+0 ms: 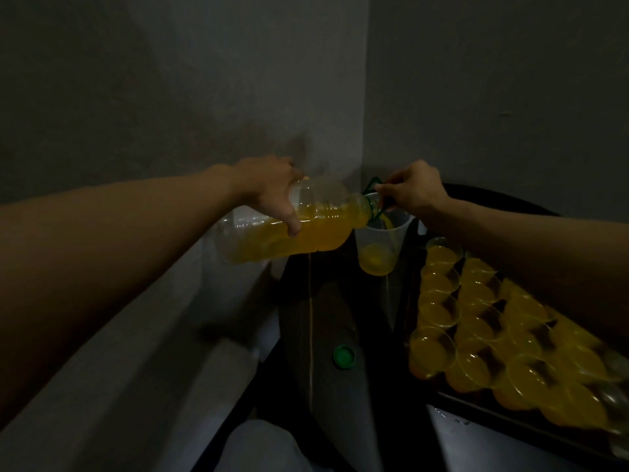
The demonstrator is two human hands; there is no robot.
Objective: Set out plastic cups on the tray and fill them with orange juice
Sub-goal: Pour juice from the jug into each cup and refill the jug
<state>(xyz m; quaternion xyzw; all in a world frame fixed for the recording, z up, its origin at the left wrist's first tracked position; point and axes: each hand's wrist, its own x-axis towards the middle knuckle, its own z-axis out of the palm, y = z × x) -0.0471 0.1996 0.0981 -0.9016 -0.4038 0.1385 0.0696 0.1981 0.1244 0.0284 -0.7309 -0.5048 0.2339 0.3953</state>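
My left hand (275, 192) grips a large clear bottle of orange juice (299, 229), tipped nearly flat with its neck to the right. Juice runs from the neck into a clear plastic cup (379, 248), which holds a little juice at its bottom. My right hand (413, 192) pinches the green carry handle (372, 185) at the bottle's neck, just above the cup. To the right, a dark tray (476, 405) carries several plastic cups filled with orange juice (476, 335), packed in rows.
A green bottle cap (344, 356) lies on the dark surface in front of the cup. Grey walls meet in a corner behind my hands. A pale ledge (136, 352) runs along the left. Something white (258, 447) sits at the bottom.
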